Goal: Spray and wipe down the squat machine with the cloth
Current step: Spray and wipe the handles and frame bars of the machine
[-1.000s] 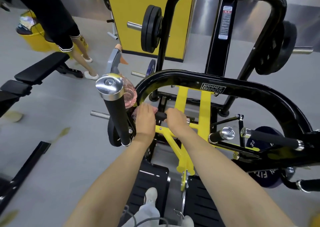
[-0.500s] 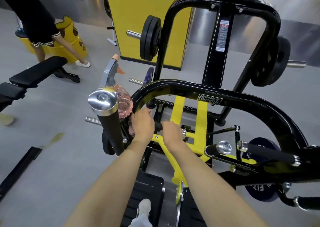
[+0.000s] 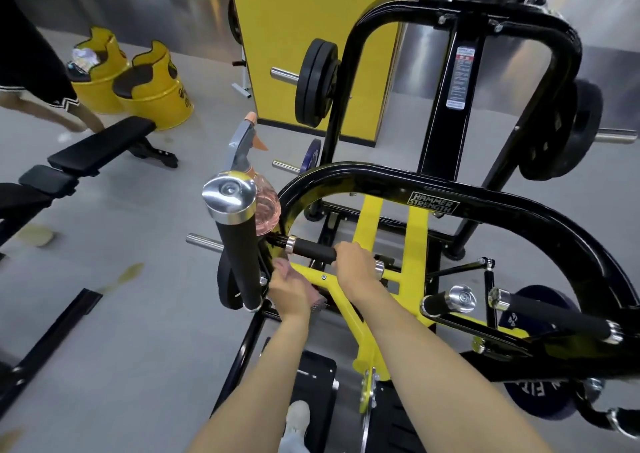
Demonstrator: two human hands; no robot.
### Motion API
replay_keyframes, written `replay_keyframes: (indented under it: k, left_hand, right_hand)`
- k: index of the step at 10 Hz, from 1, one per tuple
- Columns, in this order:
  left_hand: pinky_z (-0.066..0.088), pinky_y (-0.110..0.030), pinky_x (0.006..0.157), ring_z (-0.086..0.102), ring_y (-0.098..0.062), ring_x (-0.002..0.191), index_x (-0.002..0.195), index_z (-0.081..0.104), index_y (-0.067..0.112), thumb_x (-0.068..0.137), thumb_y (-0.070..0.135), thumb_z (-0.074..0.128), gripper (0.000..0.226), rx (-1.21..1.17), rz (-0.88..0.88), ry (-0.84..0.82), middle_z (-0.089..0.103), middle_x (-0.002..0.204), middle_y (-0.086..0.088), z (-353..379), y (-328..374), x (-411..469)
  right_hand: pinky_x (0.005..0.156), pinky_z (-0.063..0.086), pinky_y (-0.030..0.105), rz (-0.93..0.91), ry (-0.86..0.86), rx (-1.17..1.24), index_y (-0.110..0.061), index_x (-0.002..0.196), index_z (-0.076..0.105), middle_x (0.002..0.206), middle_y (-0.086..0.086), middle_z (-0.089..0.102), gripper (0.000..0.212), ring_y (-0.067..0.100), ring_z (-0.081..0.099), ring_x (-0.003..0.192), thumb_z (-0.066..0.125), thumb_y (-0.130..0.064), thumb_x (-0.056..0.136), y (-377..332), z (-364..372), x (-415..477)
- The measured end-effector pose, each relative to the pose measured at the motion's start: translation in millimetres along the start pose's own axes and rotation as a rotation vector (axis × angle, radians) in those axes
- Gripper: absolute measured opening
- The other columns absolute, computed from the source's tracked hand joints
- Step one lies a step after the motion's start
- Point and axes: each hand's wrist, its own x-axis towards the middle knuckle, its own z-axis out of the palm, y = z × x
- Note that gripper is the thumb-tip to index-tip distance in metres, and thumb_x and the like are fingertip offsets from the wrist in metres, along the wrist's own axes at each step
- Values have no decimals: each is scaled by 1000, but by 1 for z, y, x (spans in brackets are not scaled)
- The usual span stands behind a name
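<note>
The black and yellow squat machine (image 3: 491,210) fills the right half of the head view. My right hand (image 3: 356,262) grips its short horizontal black handle (image 3: 311,249). My left hand (image 3: 291,291), blurred, is lower and closer to me, beside the yellow bar (image 3: 346,307). It holds a cloth (image 3: 320,303) of which only a grey and reddish corner shows under the palm. The pink spray bottle (image 3: 267,210) with a grey trigger head (image 3: 242,147) stands behind the upright chrome-capped handle (image 3: 239,244), touched by neither hand.
A black bench (image 3: 100,147) stands at the left, with two yellow bins (image 3: 152,96) behind it. A person's legs (image 3: 45,106) are at the far left. Weight plates (image 3: 317,82) hang on the machine's pegs. My shoe (image 3: 298,418) rests on the black footplate (image 3: 318,376).
My left hand has come off the horizontal handle and dropped down toward me with the cloth. My right hand stays on the handle. The person at the left has walked further left.
</note>
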Motion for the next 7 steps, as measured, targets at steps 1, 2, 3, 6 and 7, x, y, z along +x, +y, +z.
replay_keyframes:
  k: [1,2,3,6,7]
  left_hand:
    - [49,-28,86,49,-39,123,134,45,-3,103,15,34,38,-419,-343,-48,50,135,-24,11,3,26]
    - [46,-11,72,44,-41,127,135,42,-10,97,0,39,39,-717,-513,-182,48,135,-29,9,0,42]
    - [40,-20,85,55,-30,113,125,54,-3,89,-7,48,37,-876,-609,-250,60,116,-19,12,8,41]
    - [39,-27,103,54,-23,111,112,59,1,93,-4,44,25,-1202,-685,-77,63,110,-14,11,15,42]
    - [28,-2,81,48,-11,106,132,49,0,91,-12,46,43,-1232,-727,-71,57,127,-11,15,24,34]
  right_hand:
    - [96,45,40,-8,-2,-3,-10,111,63,102,12,65,25,33,61,99,50,-1,91,0,0,0]
    - [93,44,38,-19,-17,-15,-9,109,62,104,13,66,20,34,61,102,53,-5,92,1,0,2]
    - [89,43,36,-30,-29,-20,-10,110,61,104,12,66,19,32,61,99,53,-7,94,3,0,3]
    - [92,40,37,-32,-12,-67,-10,114,59,108,11,65,20,31,58,103,51,-9,96,4,3,5]
    - [91,41,37,-30,-13,-62,-10,113,59,108,12,65,19,31,58,103,51,-9,95,4,3,3]
